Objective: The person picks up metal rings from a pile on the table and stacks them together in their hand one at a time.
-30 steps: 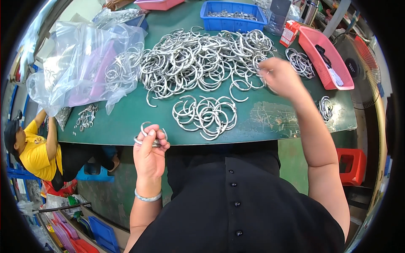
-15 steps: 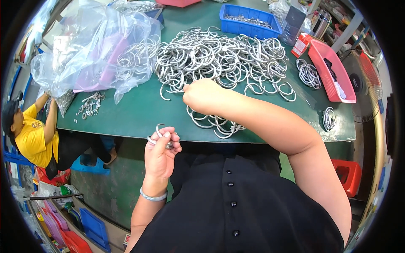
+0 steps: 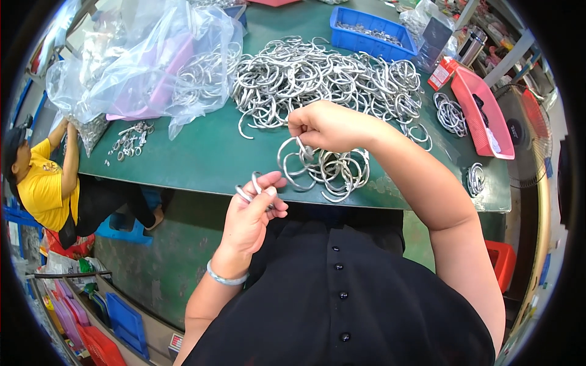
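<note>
My left hand (image 3: 251, 215) is closed on a small silver metal clasp part (image 3: 247, 191), held just off the near edge of the green table (image 3: 201, 161). My right hand (image 3: 326, 125) pinches an open metal ring (image 3: 292, 160) that hangs from its fingers above a small heap of similar rings (image 3: 332, 174) at the table's front edge. Behind it a big pile of silver rings (image 3: 323, 76) covers the middle of the table.
A clear plastic bag (image 3: 146, 67) with rings and a pink tray lies at the left. A blue bin (image 3: 369, 30) stands at the back, a pink tray (image 3: 482, 113) at the right. A person in a yellow shirt (image 3: 43, 186) works at the table's left end.
My right hand has come back from the far right of the big pile to the front heap, now holding a ring. My left hand stayed near the table edge with its part.
</note>
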`<state>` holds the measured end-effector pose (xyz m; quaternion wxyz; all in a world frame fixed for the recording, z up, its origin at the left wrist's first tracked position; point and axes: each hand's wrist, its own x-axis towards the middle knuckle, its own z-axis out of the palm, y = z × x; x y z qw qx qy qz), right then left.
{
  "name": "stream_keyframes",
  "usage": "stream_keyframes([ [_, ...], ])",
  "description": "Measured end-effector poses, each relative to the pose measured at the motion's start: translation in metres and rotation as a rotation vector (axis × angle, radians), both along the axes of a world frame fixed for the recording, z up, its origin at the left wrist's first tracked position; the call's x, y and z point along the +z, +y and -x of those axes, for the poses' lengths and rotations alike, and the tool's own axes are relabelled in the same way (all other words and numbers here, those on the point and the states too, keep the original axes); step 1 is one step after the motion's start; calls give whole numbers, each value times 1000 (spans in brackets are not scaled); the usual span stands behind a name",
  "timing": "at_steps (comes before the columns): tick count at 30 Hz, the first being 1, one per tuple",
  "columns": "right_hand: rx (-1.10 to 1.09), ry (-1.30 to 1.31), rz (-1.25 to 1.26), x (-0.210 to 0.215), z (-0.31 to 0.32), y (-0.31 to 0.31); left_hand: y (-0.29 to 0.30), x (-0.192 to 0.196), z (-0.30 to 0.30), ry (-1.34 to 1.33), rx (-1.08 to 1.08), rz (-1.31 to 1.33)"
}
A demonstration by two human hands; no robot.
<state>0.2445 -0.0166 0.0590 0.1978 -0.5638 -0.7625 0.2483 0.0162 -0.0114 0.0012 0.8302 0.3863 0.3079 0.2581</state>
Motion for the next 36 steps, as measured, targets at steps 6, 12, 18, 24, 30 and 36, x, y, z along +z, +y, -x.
stream_keyframes([
  [6,-162,289,237,0,3,-4,1,0,-7,-3,-61,-29],
  [12,-238,676,190,-23,6,-13,3,1,-4,65,-41,-67],
  [18,-162,727,80,-38,13,-31,9,-3,3,-8,114,-4],
  [24,-45,339,-307,-45,23,-43,8,5,-1,10,126,61],
  [30,44,210,-414,-48,23,-41,15,3,-4,40,98,92],
  [36,86,83,-472,-48,31,-48,12,5,0,100,116,90],
])
